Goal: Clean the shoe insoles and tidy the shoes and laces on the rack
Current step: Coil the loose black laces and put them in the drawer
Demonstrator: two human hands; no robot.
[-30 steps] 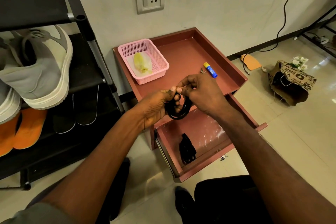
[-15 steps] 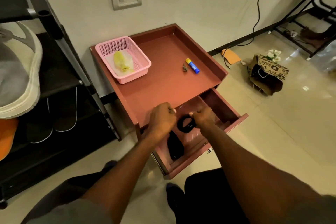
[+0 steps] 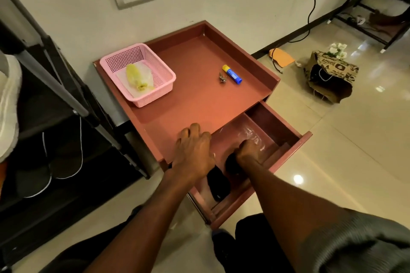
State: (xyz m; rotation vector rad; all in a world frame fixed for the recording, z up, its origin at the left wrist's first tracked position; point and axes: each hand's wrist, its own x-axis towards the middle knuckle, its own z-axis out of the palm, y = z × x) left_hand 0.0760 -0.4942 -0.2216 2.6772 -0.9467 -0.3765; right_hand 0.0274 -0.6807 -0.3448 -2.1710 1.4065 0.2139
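The red-brown side table [image 3: 199,99] has its drawer [image 3: 295,146] pulled out. My right hand [image 3: 249,154] is down inside the drawer and grips a coiled black shoelace [image 3: 231,163], which its fingers partly hide. A second black lace bundle [image 3: 217,183] lies in the drawer just left of it. My left hand [image 3: 193,150] rests on the table's front edge above the drawer, fingers relaxed, holding nothing. On the black shoe rack [image 3: 66,99] at the left sit a grey-white shoe [image 3: 8,106] and dark insoles [image 3: 53,162].
On the table top stand a pink basket [image 3: 155,91] holding a yellow bundle [image 3: 135,76], a blue glue stick [image 3: 232,74] and a small metal item [image 3: 222,77]. A paper bag [image 3: 330,77] and an orange insole [image 3: 281,57] lie on the floor at the right.
Both hands came down from above the table. My right hand carried the coiled lace into the drawer; my left hand let go of it and settled on the table edge.
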